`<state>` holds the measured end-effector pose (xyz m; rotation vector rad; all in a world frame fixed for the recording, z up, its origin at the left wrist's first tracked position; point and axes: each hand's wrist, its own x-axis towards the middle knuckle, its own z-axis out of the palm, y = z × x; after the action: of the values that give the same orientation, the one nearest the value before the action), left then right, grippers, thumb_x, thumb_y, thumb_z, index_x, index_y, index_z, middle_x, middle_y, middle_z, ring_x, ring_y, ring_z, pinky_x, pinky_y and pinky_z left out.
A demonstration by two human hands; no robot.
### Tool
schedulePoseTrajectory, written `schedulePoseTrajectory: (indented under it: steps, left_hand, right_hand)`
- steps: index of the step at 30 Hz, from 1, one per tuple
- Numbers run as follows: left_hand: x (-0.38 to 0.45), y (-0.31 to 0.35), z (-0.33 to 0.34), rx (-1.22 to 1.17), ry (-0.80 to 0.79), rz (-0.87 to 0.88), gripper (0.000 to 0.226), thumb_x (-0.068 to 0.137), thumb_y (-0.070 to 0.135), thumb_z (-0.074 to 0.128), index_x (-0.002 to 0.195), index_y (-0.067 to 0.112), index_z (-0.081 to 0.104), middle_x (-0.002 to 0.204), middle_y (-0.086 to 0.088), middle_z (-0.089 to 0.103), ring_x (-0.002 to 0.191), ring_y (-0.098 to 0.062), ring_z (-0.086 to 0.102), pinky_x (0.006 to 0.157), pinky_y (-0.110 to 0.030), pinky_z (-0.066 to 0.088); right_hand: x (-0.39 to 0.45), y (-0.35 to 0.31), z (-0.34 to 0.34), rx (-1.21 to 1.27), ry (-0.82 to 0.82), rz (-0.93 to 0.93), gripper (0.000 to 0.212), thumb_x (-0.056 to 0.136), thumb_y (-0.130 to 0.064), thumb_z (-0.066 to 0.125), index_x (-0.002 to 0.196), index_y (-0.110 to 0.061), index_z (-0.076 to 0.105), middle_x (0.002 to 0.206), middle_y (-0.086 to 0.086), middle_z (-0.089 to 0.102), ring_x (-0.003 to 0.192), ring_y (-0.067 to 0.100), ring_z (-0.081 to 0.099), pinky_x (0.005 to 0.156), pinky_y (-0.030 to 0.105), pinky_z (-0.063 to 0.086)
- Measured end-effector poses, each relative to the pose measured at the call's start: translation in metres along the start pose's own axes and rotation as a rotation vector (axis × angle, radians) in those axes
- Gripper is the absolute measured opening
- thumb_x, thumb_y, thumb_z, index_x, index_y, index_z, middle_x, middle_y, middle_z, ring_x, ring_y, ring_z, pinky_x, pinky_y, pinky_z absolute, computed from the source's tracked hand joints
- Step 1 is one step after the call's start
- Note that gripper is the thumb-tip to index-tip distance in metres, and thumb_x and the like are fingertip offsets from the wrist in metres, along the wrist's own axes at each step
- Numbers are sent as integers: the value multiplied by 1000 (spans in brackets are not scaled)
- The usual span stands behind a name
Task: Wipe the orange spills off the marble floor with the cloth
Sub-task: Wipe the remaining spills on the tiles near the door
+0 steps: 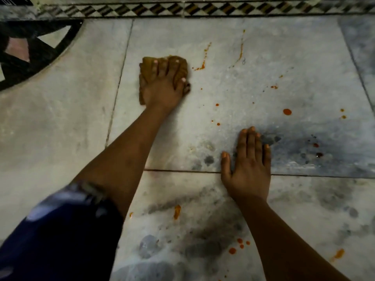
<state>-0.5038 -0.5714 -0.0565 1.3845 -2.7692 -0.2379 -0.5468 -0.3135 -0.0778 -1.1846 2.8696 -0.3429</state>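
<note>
Marble floor [263, 63], patterned border along far edge. Your left hand [162, 86] pressed the cloth [178, 66] flat, fingers spread; right hand [248, 165] lay open, bracing. Wiping barely begun. Next: sweep toward the orange spills [203, 65] just beside.

Open marble floor [263, 63] lies right of the cloth [178, 63]; only the flat right hand [248, 169] blocks its near side.
</note>
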Motion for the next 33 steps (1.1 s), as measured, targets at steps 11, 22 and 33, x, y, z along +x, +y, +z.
schedulePoseTrajectory:
  steps: [11, 22, 33]
  left_hand:
    - [46, -40, -11, 1, 10, -132, 57, 96, 48, 26, 149, 28, 16, 159, -3, 9, 146, -25, 5, 115, -52, 5]
    - [42, -36, -11, 48, -47, 279, 73, 83, 67, 15, 148, 35, 15, 159, 2, 9, 146, -19, 5, 114, -48, 10]
    - [63, 55, -3, 22, -120, 314, 60, 96, 55, 26, 149, 35, 6, 159, 1, -2, 146, -20, -5, 114, -45, -2]
  right_hand:
    - [0, 0, -1, 21, -4, 3, 70, 89, -46, 29, 147, -6, 25, 153, 14, 24, 142, 25, 21, 116, 39, 9]
    - [0, -1, -4, 34, -17, 17, 70, 87, -46, 31, 146, -6, 29, 152, 13, 27, 141, 25, 26, 115, 40, 13]
    - [0, -1, -3, 34, -19, 13, 71, 86, -46, 33, 145, -7, 29, 152, 12, 28, 140, 24, 28, 114, 41, 15]
